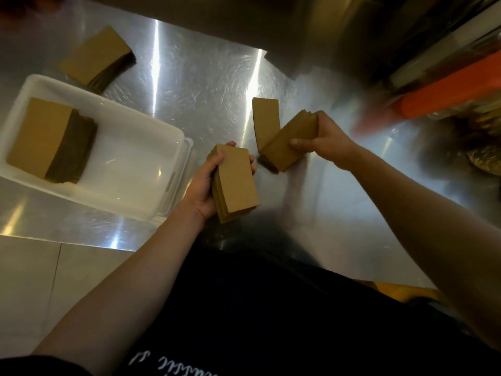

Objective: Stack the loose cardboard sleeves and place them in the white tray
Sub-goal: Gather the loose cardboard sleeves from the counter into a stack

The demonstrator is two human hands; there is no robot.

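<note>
My left hand (207, 183) grips a neat stack of brown cardboard sleeves (235, 185) above the steel counter, just right of the white tray (151, 123). My right hand (322, 139) holds a second, tilted stack of sleeves (290, 143), its lower end resting near the counter. A single loose sleeve (265, 118) lies behind that stack. Inside the tray, at its left end, sits a fanned pile of sleeves (51, 139). Another pile of sleeves (99, 58) lies on the counter behind the tray.
The steel counter (203, 85) ends at a front edge near my body, with tiled floor (40, 280) at lower left. An orange object (455, 88) and blurred clutter crowd the far right. A steel wall rises behind the counter.
</note>
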